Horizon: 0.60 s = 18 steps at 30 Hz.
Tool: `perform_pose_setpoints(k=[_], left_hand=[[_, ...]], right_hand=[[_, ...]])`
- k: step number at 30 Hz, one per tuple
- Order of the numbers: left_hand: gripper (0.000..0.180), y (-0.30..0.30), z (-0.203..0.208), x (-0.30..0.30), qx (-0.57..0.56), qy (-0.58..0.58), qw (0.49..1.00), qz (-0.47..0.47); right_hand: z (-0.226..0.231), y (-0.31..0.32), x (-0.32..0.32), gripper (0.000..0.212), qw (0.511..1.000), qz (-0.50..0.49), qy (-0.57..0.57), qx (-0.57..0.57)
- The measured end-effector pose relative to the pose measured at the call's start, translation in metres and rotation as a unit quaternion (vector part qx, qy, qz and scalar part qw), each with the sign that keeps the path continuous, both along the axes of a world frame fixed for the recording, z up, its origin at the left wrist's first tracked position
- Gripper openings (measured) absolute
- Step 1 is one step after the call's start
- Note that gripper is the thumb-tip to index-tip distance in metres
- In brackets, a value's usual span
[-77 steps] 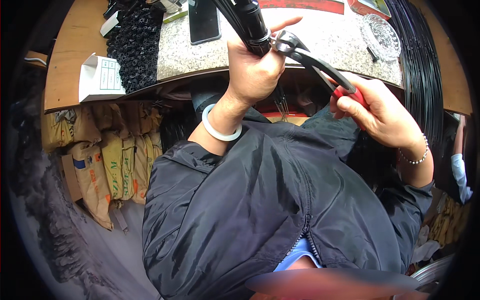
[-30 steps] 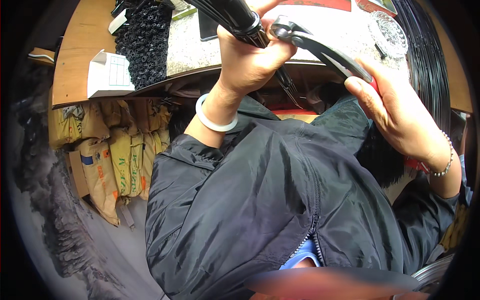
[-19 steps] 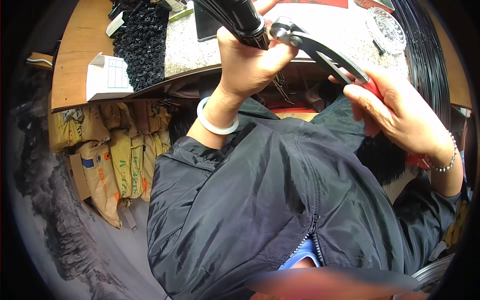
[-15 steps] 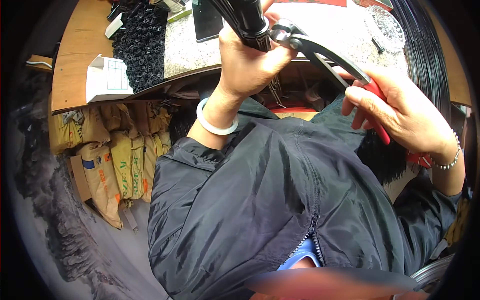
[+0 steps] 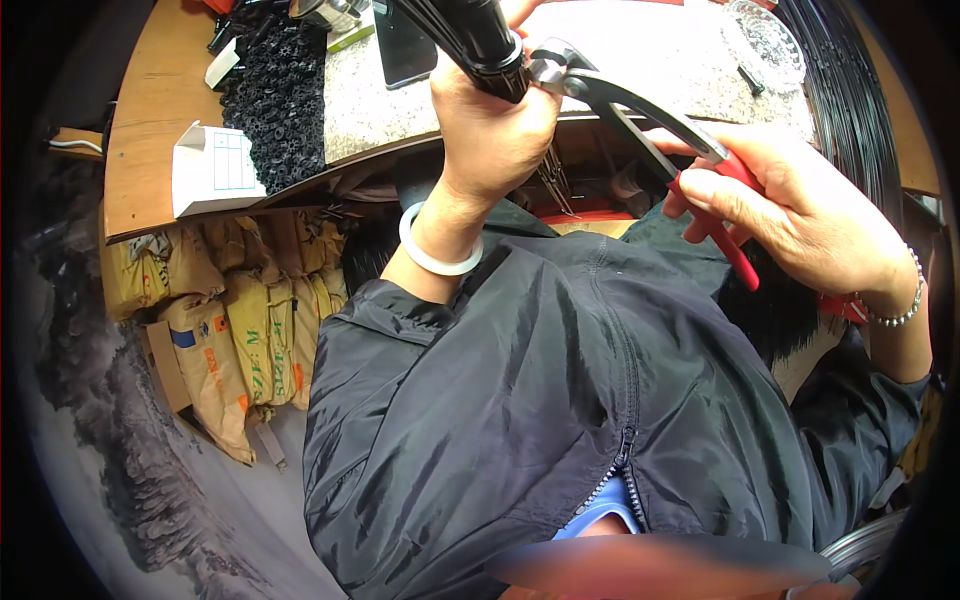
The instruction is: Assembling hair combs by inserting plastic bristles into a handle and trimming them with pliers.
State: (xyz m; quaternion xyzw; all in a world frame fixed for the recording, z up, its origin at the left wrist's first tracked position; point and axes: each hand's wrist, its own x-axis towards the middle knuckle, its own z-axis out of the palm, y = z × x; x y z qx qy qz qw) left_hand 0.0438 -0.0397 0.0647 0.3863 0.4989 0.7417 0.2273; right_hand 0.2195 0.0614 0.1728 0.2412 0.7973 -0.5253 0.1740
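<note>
My left hand (image 5: 495, 140) is closed around a black bundle of thin rods, like an umbrella frame (image 5: 492, 40), tilted at the top centre. The bundle has a ringed collar near the fingers, and thin wire-like ends (image 5: 556, 180) hang below the hand. My right hand (image 5: 815, 215) grips end-cutting pincers (image 5: 650, 112) by their red handles, which stand apart. The metal jaws reach the collar beside my left fingers. Whether they bite on anything is too small to tell.
Small black parts (image 5: 275, 110) are heaped on the wooden table, beside a white open box (image 5: 218, 170) and a phone (image 5: 405, 50). A glass dish (image 5: 762, 45) sits at the back right, beside long black rods (image 5: 850, 110). Filled sacks (image 5: 215, 360) stand below left.
The pincers and my right hand have shifted slightly left, and the lower handle shows more. My left hand has turned a little and still holds the bundle.
</note>
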Motion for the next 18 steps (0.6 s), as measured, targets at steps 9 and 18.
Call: perform_pose_setpoints(k=[9,18], left_hand=[[0.028,0.007,-0.002,-0.005,0.035,0.093,0.994,0.045],[0.029,-0.001,-0.007,-0.005,0.034,0.016,0.997,0.061]], right_hand=[[-0.003,-0.003,0.004,0.035,0.997,-0.006,0.072,0.041],[-0.134,0.051,-0.024,0.035,0.853,0.043,0.198,0.48]])
